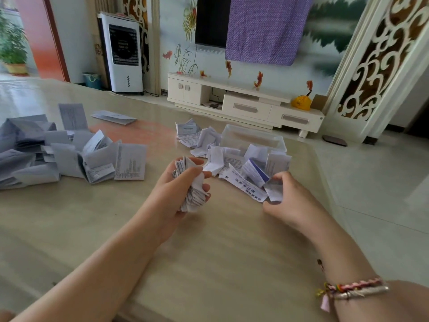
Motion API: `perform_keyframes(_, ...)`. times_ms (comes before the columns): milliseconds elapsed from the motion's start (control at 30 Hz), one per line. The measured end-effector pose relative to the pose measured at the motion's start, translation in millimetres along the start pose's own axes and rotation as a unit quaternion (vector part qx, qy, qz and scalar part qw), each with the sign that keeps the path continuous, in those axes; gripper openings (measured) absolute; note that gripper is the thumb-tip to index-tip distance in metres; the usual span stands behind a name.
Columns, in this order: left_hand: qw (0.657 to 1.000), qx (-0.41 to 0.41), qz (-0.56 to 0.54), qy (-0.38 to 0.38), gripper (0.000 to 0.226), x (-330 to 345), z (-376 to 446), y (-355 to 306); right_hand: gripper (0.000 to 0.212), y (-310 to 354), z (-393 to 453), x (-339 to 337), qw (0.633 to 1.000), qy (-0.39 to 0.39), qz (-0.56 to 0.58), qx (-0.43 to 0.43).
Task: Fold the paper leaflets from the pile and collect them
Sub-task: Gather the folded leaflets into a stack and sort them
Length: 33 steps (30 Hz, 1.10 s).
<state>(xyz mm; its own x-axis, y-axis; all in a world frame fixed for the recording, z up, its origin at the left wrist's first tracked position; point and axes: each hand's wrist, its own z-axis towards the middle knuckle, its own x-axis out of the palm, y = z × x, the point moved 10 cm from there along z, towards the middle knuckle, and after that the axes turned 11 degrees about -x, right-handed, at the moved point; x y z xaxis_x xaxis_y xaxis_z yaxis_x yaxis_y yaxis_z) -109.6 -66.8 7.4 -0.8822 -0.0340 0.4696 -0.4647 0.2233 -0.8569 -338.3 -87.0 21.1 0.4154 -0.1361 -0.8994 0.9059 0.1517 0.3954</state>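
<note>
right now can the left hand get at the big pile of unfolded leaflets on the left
Probably not to grasp: the left hand is full, gripping a wad of folded leaflets. The unfolded pile lies beside it with bare table between.

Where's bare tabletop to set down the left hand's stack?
Bare: the near table under both forearms, and the strip between the unfolded pile and left hand. Crowded: around the clear box, where folded leaflets spread to the right hand.

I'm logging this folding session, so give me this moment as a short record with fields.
left hand: left hand grips a bundle of folded leaflets
right hand: right hand pinches one folded leaflet
unfolded pile: unfolded leaflets at table's left
folded heap: loose folded leaflets beside clear plastic box
surface: beige table
</note>
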Motion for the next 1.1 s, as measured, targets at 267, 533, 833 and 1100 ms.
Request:
perform_keyframes(267,0.999,-0.021,-0.018,0.022,0.017,-1,1,2,0.015,6,-13,-54,0.973,-0.21,-0.099,-0.003)
perform_keyframes(533,0.998,-0.019,-0.022,0.053,0.016,3,-2,1,0.011,80,-26,-35,0.905,-0.156,0.372,-0.135)
perform_keyframes(833,0.991,-0.018,0.1,0.091,0.022,16,-8,8,0.016,127,-22,-5,0.9,-0.044,0.345,-0.263)
perform_keyframes(1100,0.992,-0.032,0.071,0.095,0.026,18,-10,9,0.024,135,-23,-7,0.916,-0.125,0.182,-0.335)
